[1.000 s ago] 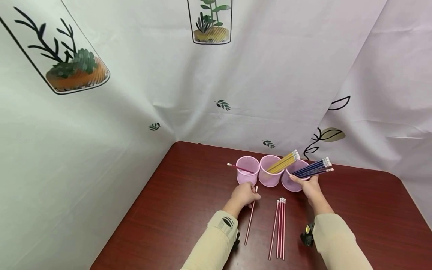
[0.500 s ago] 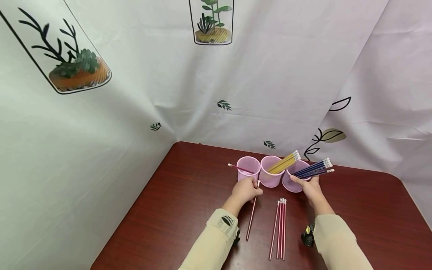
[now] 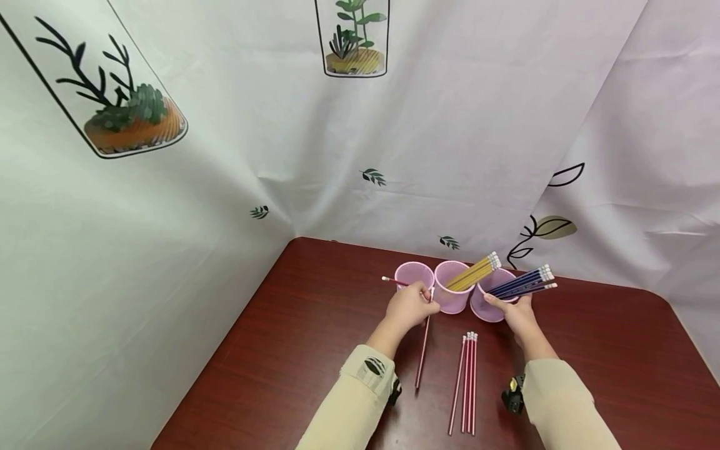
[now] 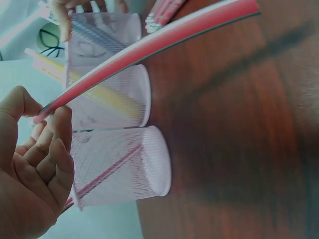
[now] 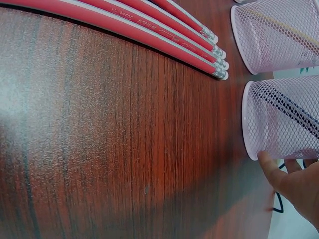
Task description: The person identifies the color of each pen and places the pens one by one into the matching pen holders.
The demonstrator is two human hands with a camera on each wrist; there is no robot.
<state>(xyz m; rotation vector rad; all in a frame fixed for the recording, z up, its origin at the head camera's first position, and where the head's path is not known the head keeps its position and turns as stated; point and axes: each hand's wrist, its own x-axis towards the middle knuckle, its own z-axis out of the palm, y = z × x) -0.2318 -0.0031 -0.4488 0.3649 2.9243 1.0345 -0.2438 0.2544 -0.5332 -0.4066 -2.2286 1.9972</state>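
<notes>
My left hand (image 3: 409, 306) pinches a red pencil (image 3: 423, 362) near its white eraser end, in front of the left pink mesh pencil cup (image 3: 399, 270). In the left wrist view, thumb and fingertips grip this pencil (image 4: 149, 49), and its far end stands off the table. Another red pencil (image 4: 112, 171) leans inside that cup. At the right cup (image 3: 484, 307), which contains several blue pencils (image 3: 520, 283), my right hand (image 3: 519, 314) holds the side and rim. The right wrist view shows a digit of the right hand (image 5: 299, 186) touching this cup's base (image 5: 247, 119).
Between the two outer cups stands a middle pink cup (image 3: 452, 304) with several yellow pencils (image 3: 474, 273). Several red pencils (image 3: 469, 381) lie side by side on the dark red table (image 3: 315, 325), between the forearms. A patterned white cloth (image 3: 450, 156) hangs behind.
My left hand has moved up and away from me with the red pencil, now overlapping the front of the left cup. My right hand stays at the right cup.
</notes>
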